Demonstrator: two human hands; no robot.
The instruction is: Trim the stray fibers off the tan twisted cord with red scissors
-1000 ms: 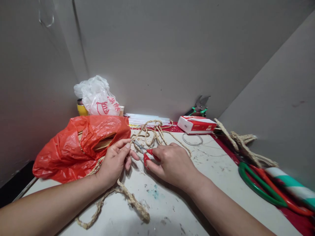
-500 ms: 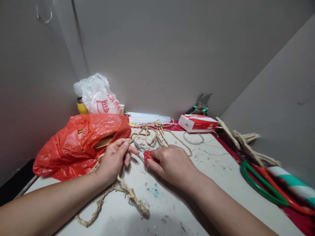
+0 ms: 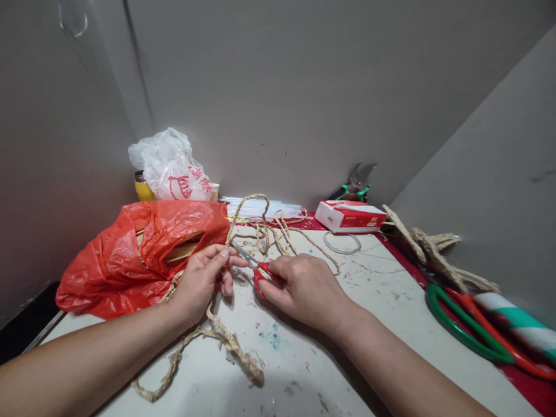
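My left hand (image 3: 206, 278) pinches a braided straw cord (image 3: 236, 215) between thumb and forefinger. From the pinch the cord loops up behind the fingers, and its thicker tail (image 3: 237, 347) lies on the table below. My right hand (image 3: 299, 286) has its fingers in the handles of small red-handled scissors (image 3: 263, 269). The scissor blades point left and reach up to the cord at my left fingertips. Whether the blades touch the cord is too small to tell.
A red plastic bag (image 3: 117, 255) with flat wooden pieces sits left. Behind stand a white plastic bag (image 3: 171, 165) and translucent sticks (image 3: 264, 209). A red-white box (image 3: 350, 216), pruning shears (image 3: 358, 182), a wire coil (image 3: 343, 243), straw braids (image 3: 438, 249) and green-orange handles (image 3: 464, 324) lie right.
The cord behind my left hand now rises in a tall loop. The scissors' handles have spread apart and their blades have opened. My left hand has hardly moved.
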